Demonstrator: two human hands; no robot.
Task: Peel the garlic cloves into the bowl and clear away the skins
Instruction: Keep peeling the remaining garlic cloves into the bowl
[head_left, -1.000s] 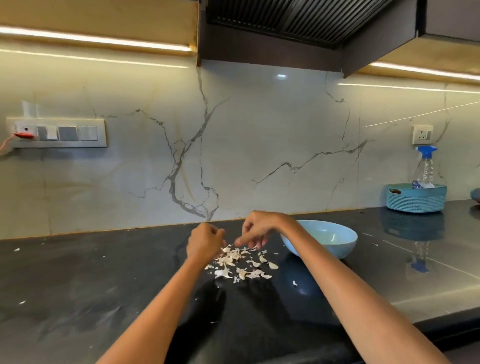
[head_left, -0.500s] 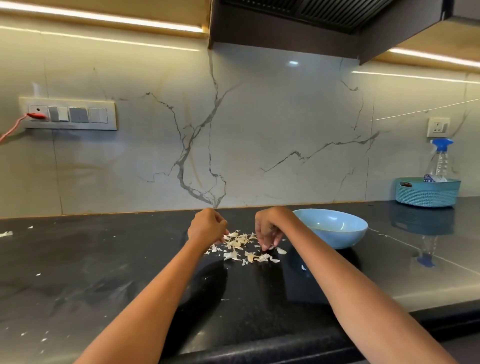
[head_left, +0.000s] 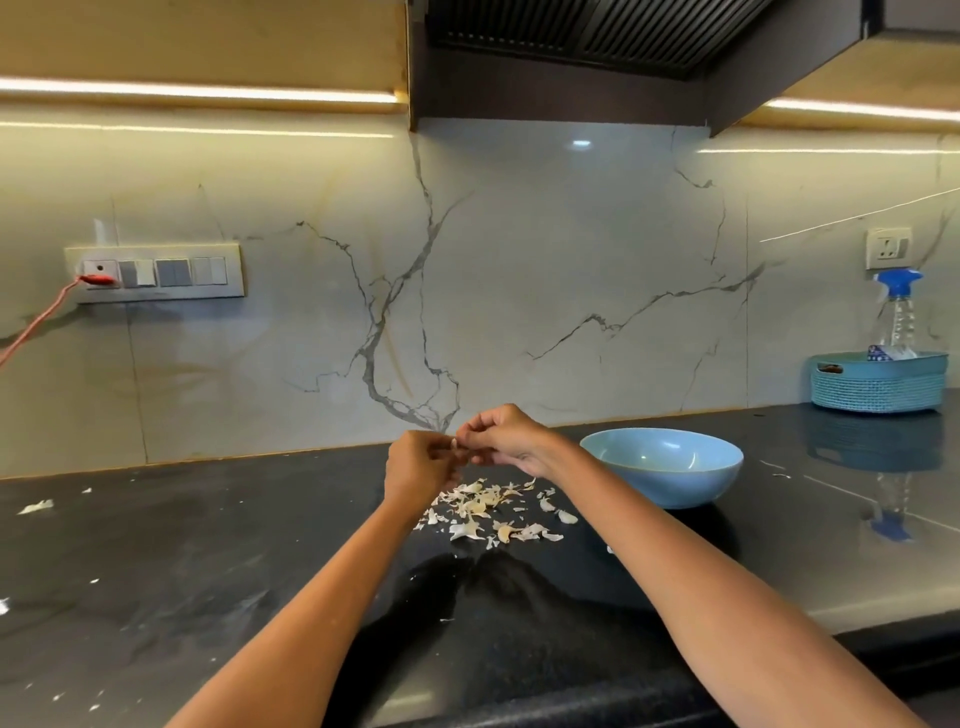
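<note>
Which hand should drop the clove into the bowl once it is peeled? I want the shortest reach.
The right hand, probably. The blue bowl sits directly on its side, next to its wrist, while the left hand would have to cross over the skins.

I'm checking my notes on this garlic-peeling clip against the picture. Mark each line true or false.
1. Both hands, left hand and right hand, meet above the pile of garlic skins. True.
2. The blue bowl stands to the left of the skins. False: it stands to their right.
3. The spray bottle lies flat on the counter. False: it stands upright in the teal basket.
4. A red cable is plugged into the switch panel. True.
5. The skins lie inside the bowl. False: they lie on the counter.
</note>
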